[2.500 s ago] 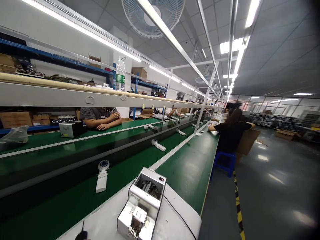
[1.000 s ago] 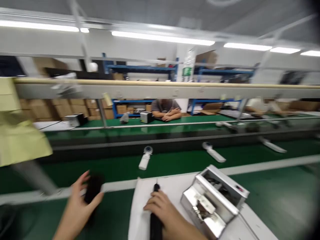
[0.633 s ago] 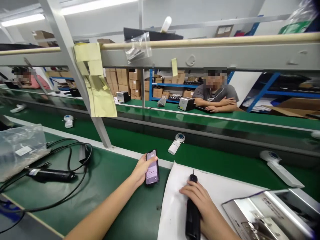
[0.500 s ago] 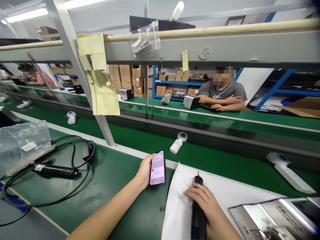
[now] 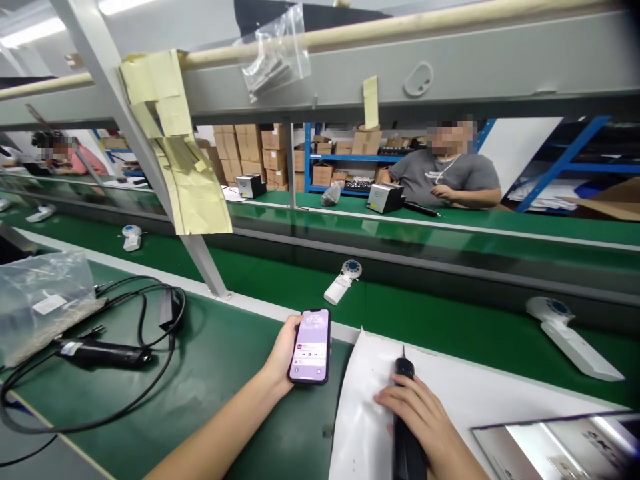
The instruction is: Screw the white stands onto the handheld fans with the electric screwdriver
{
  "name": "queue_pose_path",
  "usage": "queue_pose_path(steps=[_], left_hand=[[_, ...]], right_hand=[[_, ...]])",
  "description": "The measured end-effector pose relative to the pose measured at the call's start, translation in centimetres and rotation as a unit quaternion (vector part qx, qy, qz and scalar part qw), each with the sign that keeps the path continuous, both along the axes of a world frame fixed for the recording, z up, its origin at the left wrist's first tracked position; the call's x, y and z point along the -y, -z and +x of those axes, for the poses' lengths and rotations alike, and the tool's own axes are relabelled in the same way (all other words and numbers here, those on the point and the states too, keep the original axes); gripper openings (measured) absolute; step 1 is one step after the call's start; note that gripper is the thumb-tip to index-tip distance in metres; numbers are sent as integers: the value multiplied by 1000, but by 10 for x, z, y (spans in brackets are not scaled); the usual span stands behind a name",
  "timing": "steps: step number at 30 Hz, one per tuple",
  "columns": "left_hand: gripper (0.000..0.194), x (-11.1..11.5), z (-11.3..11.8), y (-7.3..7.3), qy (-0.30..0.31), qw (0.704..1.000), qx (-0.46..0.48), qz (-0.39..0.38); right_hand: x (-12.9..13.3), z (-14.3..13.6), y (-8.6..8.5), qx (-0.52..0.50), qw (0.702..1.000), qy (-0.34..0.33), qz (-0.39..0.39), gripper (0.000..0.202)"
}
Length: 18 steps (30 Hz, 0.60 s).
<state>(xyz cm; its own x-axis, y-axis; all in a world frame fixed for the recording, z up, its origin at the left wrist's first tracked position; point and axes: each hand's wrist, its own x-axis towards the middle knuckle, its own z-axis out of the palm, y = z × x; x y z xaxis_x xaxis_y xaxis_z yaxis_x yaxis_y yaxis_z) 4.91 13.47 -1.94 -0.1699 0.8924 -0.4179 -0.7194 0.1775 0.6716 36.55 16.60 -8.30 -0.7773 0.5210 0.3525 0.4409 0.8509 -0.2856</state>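
My left hand is closed around a smartphone, its lit screen facing up with a clock and music controls. The fingers behind the phone are hidden. On the white sheet, my right hand wraps over a black electric screwdriver, whose thin bit points away from me. Beyond the phone, a white handheld device with a round blue-patterned head lies on the green belt. Another white device lies on the belt farther right.
A second black electric screwdriver with a looped cable lies left, beside a clear plastic bag. A shiny metal box stands at lower right. A slanted post rises left of centre. A person sits across the belt.
The phone has come slightly nearer, its screen turned more towards me. My right hand stays on the screwdriver. Across the belt, the person has unfolded their arms. The view has shifted slightly.
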Motion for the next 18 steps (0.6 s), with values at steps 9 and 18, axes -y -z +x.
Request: queue_pose_path(steps=[9,18], left_hand=[[51,15,20,-10,52,997,14,47],[67,19,26,-8,70,992,-20,106]], right_hand=[[-3,3,0,14,999,-13,-42,62],[1,1,-16,41,996,-3,-81,61]])
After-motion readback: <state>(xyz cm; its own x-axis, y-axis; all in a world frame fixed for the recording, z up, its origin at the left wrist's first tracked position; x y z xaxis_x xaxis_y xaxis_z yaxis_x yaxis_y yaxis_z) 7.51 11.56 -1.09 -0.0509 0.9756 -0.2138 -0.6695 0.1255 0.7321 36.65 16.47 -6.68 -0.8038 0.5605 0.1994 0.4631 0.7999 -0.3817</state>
